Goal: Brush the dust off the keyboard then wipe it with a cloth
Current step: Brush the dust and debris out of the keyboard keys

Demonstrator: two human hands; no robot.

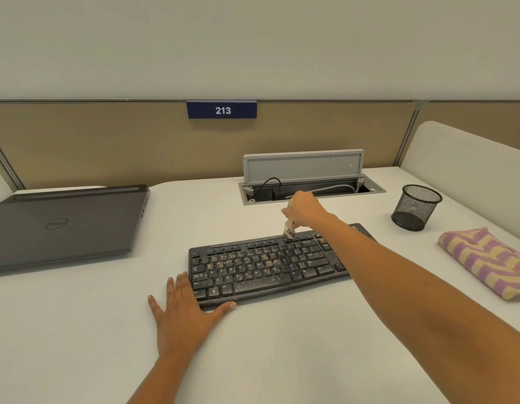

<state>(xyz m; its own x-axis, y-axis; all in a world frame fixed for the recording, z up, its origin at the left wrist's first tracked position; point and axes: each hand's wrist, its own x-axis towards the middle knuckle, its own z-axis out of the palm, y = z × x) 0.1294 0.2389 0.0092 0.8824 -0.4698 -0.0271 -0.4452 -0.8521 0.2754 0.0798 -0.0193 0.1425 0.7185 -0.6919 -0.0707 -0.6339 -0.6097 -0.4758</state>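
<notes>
Keyboard (267, 266), black and dust-speckled, is set mid-desk (78, 330), bare desktop lying in front. A closed Dell laptop (63, 225) is laid far left. The left hand (180, 310) is pressed flat, fingers spread, at the keyboard's near-left corner. A small brush (289, 228) is gripped by the right hand (304, 209), bristles on the top row. A mesh pen cup (416, 208) and striped cloth (486, 263) are placed near the right edge.

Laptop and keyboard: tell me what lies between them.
Only bare desk lies between the laptop and the keyboard, in the head view; the left hand rests nearer, at the keyboard's front left corner.
</notes>
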